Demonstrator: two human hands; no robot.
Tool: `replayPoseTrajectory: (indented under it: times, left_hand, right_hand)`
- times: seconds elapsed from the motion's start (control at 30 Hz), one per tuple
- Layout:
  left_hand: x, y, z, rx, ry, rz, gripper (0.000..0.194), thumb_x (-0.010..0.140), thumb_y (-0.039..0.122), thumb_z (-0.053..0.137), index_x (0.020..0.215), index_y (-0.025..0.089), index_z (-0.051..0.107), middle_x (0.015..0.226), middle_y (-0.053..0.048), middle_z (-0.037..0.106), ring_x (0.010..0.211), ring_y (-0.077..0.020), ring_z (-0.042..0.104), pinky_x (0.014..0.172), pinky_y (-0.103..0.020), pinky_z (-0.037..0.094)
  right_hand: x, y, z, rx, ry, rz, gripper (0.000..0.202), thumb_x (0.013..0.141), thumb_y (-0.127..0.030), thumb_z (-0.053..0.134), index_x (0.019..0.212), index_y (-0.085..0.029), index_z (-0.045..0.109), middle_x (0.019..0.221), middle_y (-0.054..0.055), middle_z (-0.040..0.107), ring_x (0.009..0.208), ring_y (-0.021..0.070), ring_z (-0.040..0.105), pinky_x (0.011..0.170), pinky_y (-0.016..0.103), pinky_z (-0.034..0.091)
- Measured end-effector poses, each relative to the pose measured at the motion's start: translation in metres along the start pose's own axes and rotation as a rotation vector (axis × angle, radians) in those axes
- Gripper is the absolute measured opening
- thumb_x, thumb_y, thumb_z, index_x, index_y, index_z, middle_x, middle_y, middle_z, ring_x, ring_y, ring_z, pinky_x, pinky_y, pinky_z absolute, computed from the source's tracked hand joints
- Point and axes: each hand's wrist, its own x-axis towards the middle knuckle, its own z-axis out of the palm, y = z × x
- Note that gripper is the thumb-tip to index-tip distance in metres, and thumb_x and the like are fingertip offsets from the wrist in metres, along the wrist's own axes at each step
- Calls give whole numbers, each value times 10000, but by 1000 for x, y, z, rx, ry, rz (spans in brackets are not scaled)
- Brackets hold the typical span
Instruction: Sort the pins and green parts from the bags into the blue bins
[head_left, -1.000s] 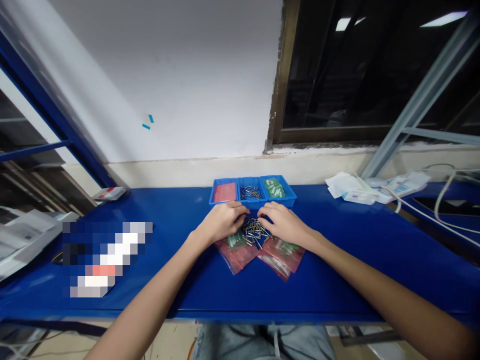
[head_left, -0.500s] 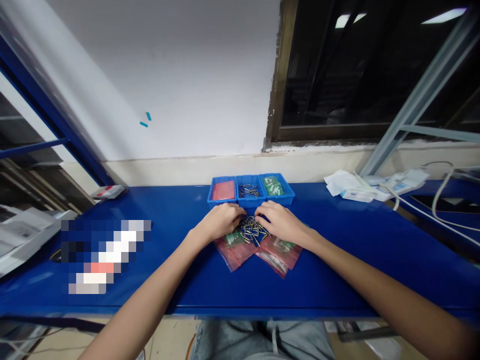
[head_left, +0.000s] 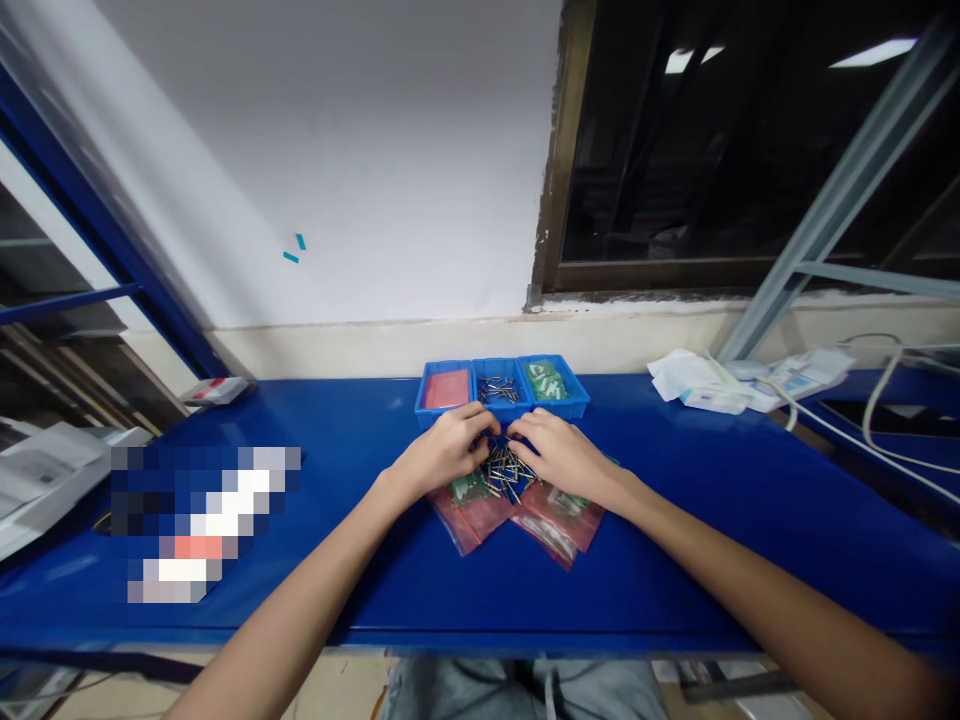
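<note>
Since the frame half a second earlier, the fingertips of the left hand [head_left: 448, 442] and right hand [head_left: 562, 450] have drawn closer together over the far side of the metal pins [head_left: 510, 472]. Both hands show bent fingers with narrow gaps; whether a pin sits between the tips cannot be told. For neat handling, a light pinch on single pins, with wrists clear of the heap, would probably scatter least. The pins, slender and shiny with gold and dark parts, lie crisscrossed on the table [head_left: 420, 590], between the left pink bag [head_left: 480, 522] and right pink bag [head_left: 574, 520], nearer than three blue boxes [head_left: 507, 411].
</note>
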Motion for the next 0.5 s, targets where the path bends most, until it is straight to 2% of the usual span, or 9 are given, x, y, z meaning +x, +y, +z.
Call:
replayPoseTrajectory:
  times: [0.17,0.37,0.5]
  left_hand:
    - [1,9,1,-110,107,-7,230,813,30,513,996,153,579,968,-51,563,770,-134,561,727,-278,502]
    - [2,8,7,-211,194,-6,187,833,34,525,956,169,564,958,-26,541,769,-118,551,717,-262,495]
    - [3,11,6,-181,247,12,113,880,69,535,929,166,564,936,-29,532,828,-136,548,767,-284,501]
  right_hand:
    - [1,-7,-5,21,43,2,157,991,-260,494,1011,-181,629,950,68,665,932,225,583,784,338,458]
    - [4,-8,-5,113,56,-13,146,974,-191,528,887,-178,645,866,44,665,851,197,582,770,314,428]
    - [5,-7,-2,164,86,1,173,969,-183,526,840,-187,641,826,30,658,822,188,579,756,304,412]
